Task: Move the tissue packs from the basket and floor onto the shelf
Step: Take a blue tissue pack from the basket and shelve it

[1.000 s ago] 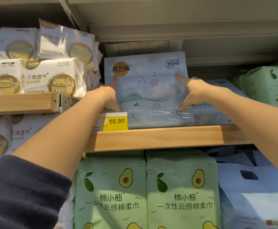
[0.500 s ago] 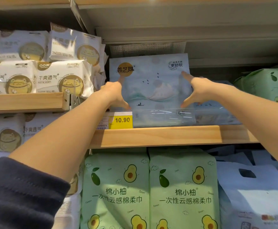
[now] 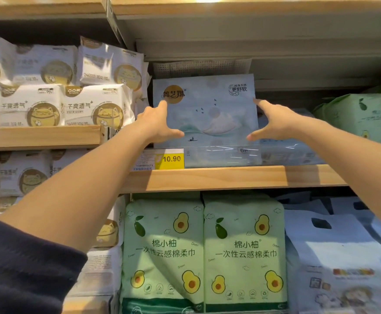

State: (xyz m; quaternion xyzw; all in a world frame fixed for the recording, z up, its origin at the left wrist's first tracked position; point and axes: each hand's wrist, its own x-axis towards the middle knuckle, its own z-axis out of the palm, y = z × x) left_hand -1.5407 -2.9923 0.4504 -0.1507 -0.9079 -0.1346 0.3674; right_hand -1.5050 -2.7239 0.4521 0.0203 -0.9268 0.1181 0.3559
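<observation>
On the wood shelf (image 3: 230,177), behind a clear rail w/ a yellow tag (image 3: 171,159) reading 10.90, a pale blue pack (image 3: 209,114) is standing upright, facing out. Both arms are reaching up to it. The left hand (image 3: 156,125) is lying at the pack's left edge, grip spread, thumb pointing in across the front and fingers up by the gold logo. The right hand (image 3: 275,122) is at the pack's right edge, grip also spread, thumb low, forefinger near the top corner. Whether the palms are pressing the pack or just beside it, I cannot tell. White cat packs (image 3: 71,105) are sitting to the left, avocado packs (image 3: 203,252) on the level below.
</observation>
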